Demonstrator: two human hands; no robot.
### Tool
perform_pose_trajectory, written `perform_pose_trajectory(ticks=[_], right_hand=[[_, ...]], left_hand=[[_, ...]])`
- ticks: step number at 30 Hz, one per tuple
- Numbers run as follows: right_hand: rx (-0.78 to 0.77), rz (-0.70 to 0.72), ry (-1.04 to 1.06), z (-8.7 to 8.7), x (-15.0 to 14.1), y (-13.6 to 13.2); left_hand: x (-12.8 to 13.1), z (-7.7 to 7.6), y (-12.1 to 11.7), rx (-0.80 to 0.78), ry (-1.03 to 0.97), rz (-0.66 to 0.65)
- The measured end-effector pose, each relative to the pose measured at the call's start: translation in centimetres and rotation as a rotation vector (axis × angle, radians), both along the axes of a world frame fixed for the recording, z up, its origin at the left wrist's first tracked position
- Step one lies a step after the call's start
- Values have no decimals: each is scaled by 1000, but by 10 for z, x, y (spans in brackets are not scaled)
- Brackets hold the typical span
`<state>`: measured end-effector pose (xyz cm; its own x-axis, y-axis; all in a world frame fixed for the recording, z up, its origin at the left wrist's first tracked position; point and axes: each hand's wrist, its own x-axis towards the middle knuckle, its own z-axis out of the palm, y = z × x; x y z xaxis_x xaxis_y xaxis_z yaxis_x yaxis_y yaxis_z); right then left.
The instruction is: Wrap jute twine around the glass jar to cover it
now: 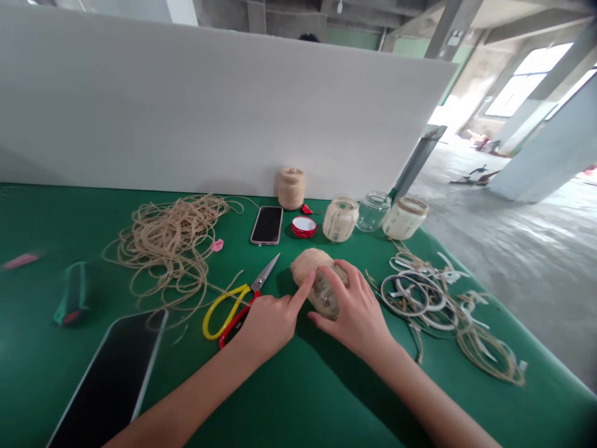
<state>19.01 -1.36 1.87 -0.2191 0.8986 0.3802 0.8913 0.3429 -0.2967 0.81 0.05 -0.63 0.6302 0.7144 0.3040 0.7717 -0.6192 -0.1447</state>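
A glass jar [323,297] lies tilted between my hands, one end covered in tightly wound jute twine [311,261]. My right hand [357,305] curves around its glass side, thumb below and fingers over the top. With the index finger stretched out, my left hand [277,316] presses on the jar near the edge of the winding; its other fingers are curled in. A strand from the loose twine heap [175,233] runs toward my left hand, where its end is hidden. Beside that hand lie scissors [256,285] with one yellow and one red handle.
Behind stand a twine-covered jar [291,188], a red lid [304,228], a phone [267,225], two taped jars [341,219] [405,218] and a clear jar [374,211]. Rings and twine scraps [433,302] lie right; a cutter [73,292] and dark tablet [112,379] lie left.
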Motion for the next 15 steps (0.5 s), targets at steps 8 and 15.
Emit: perform_pose_trajectory(ticks=[8,15], right_hand=[[-106,-19,207,0,3,4],[-137,-4,426,-6,7,12]], left_hand=[[-1,2,2,4,7,7],[-4,6,0,22,-55,-25]])
